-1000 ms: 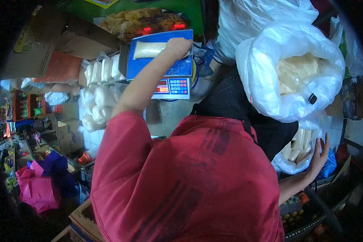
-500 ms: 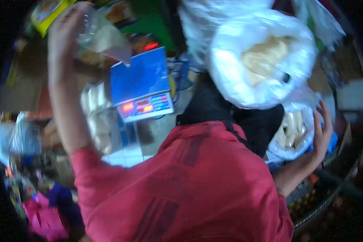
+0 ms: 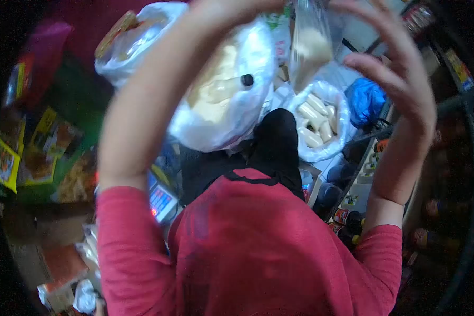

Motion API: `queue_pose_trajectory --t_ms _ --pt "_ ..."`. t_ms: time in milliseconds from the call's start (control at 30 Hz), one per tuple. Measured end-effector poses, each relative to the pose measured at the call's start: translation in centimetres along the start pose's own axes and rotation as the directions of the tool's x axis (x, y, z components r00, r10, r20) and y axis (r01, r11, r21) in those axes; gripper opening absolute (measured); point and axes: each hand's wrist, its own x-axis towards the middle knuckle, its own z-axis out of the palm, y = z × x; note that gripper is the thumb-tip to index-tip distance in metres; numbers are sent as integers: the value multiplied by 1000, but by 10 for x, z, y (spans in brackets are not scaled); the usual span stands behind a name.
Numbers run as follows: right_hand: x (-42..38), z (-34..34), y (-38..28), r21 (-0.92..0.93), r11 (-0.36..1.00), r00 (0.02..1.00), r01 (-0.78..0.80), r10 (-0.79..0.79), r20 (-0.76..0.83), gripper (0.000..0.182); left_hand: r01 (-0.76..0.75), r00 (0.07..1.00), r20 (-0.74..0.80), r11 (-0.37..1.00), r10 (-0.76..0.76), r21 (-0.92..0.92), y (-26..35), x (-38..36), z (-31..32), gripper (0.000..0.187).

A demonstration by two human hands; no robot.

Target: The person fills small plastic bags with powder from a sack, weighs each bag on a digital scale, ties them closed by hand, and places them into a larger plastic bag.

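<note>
Filled packs (image 3: 315, 109) already lie in the small sack (image 3: 344, 126), upper right, while a powder-filled clear bag (image 3: 310, 50) hangs outside it, between the left hand (image 3: 266, 5), grip unclear, and the right hand (image 3: 408, 71), fingers apart.

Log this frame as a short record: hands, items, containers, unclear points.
left hand: at top edge, mostly cut off
right hand: open, thumb and fingers spread
hanging item: clear bag of pale powder, between the hands
large white sack: pale powder, black-capped bottle on it
smaller white bag: filled packets
unclear: left hand's grip
</note>
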Motion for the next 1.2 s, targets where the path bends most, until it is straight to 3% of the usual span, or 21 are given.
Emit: queue_pose_trajectory --t_ms 33,67,100,133,200,233,267,300,400,467,500,533,567,633,733,800,933,1033,1100,1167,1200 --pt "-11 13 4 46 997 997 -68 69 -17 49 -138 990 22 990 138 -19 -16 -1 30 14" --pt "-21 21 8 -55 998 1000 -13 11 -29 51 -126 992 -2 992 126 19 -41 -1 70 21" --pt "-61 46 30 -179 974 984 -141 158 81 40 -114 993 -9 993 114 39 -62 0 115 29" --pt "-76 52 29 -255 950 969 -179 215 120 32 -230 970 -76 973 232 28 -72 -4 136 25" --pt "-92 55 29 -328 918 944 -225 289 160 25 -165 986 34 985 164 44 -85 -16 159 25" --pt "-94 52 33 -266 877 842 -401 467 270 20 -103 987 129 991 92 85 -92 -19 168 25" --pt "-96 51 35 -220 794 698 -567 604 384 17 -153 981 136 980 136 126 -90 -23 170 24" --pt "-100 51 36 -216 789 692 -576 611 385 17 -152 980 147 981 133 123 -89 -25 169 24" --pt "-100 45 31 -115 912 901 -394 408 150 17 -143 976 178 985 124 96 -77 -28 150 22" --pt "-97 44 13 -8 920 916 -392 391 87 17 -17 972 231 991 47 -132 -65 -39 134 21" --pt "-97 47 6 84 919 923 -385 385 23 17 -6 970 242 991 39 -135 -72 -48 136 21" --pt "-100 59 7 110 911 913 -398 381 148 17 -51 954 295 998 57 -28 -82 -58 142 21" --pt "-103 74 7 70 929 924 -364 351 152 17 -105 936 345 991 72 79 -81 -64 139 22" --pt "-108 77 3 161 925 931 -344 314 185 17 -89 931 361 989 42 115 -81 -62 123 23" --pt "-99 50 -14 190 908 927 -374 366 76 15 -99 941 322 994 107 -43 -48 -70 108 22" --pt "-95 39 -21 175 913 929 -370 367 46 14 91 953 300 984 -41 -156 -24 -72 97 20" --pt "-111 82 -13 189 916 934 -355 338 117 18 79 941 330 997 -79 13 -72 -95 123 19" --pt "-112 88 -14 234 896 925 -377 355 135 17 110 957 274 993 -92 -51 -66 -99 116 19" --pt "-110 80 -16 211 894 918 -394 392 56 16 138 956 272 988 -114 -71 -60 -95 118 19" --pt "-122 87 -12 190 905 924 -381 366 109 22 150 960 250 986 -129 -68 -64 -91 121 19" --pt "-127 95 -18 378 794 849 -475 527 -40 35 93 976 204 993 -78 -67 -72 -93 127 18"
